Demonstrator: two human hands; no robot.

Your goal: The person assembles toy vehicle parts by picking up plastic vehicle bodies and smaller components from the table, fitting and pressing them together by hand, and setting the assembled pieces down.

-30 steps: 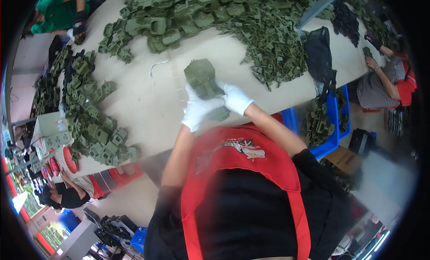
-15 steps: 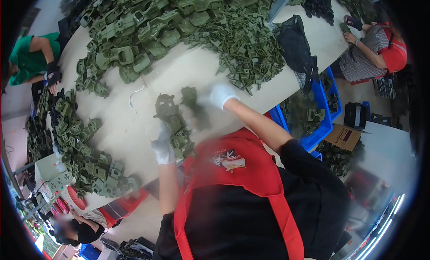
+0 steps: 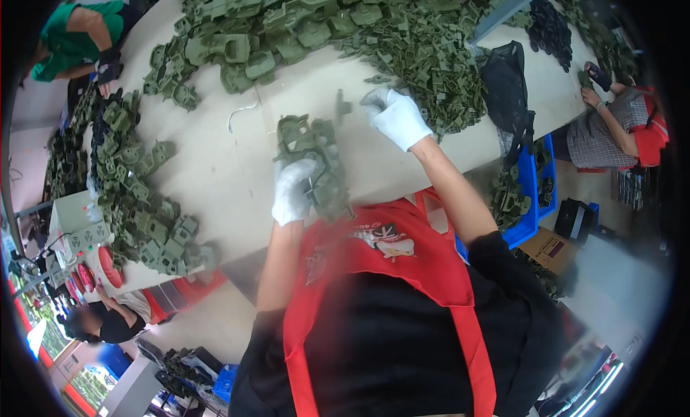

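Half-way along the table, the right hand (image 3: pixel 399 119), a blur 0.5 s ago over bare tabletop, now shows more sharply at about 2 o'clock, close to the heap of small green parts (image 3: pixel 440 65). Its fingers are bent inward; from here I can't tell whether they pinch anything. The left hand (image 3: pixel 293 190) stays at about 7 o'clock, curled round the side of the hollow olive-green part (image 3: pixel 327 165). 1 s ago both gloves were on that part; now only the left has it, near the table's front edge, with the glove covering some of it. A small green piece (image 3: pixel 343 106) shows at 12 o'clock, between the held part and the right fingertips.

Around them, large green shells (image 3: pixel 287 21) crowd 11 to 12 o'clock, and another green pile (image 3: pixel 147 194) runs down 9 o'clock. A white cord (image 3: pixel 241 115) lies loose at 10 o'clock. A grey post (image 3: pixel 509 14) cuts across the heaps at 1 o'clock. At 2 o'clock a black mesh bag (image 3: pixel 505 79) borders the small parts, blocking the way rightward. Blue bins (image 3: pixel 528 208) stand off the table toward 4 o'clock. There are 3 co-workers, at 8, 10 and 3 o'clock.
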